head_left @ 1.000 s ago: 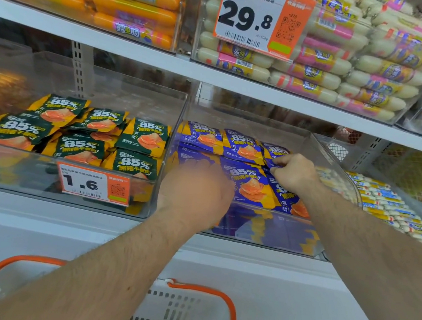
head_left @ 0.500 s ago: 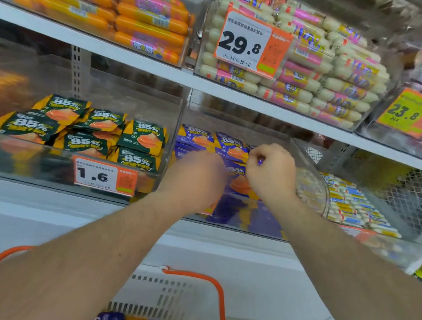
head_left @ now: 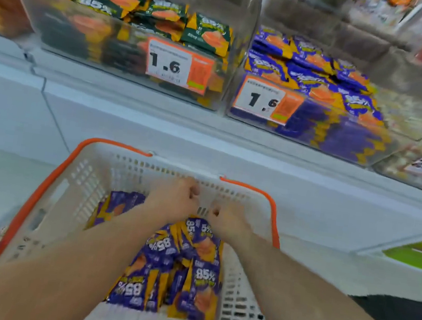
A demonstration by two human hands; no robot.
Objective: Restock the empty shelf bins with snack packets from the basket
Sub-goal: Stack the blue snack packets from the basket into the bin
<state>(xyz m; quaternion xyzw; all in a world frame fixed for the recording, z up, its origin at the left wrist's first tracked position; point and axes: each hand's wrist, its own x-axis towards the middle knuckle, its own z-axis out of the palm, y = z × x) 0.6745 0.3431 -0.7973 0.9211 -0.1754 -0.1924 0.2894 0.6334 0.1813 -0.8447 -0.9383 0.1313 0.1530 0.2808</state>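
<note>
While both hands' fingers curl closed and empty, the basket rests below white shelving.

White shelf ledge bearing two clear bins side by side, left bin holding green packets, right bin holding purple packets, each fronted by a 1.6 price tag.
</note>
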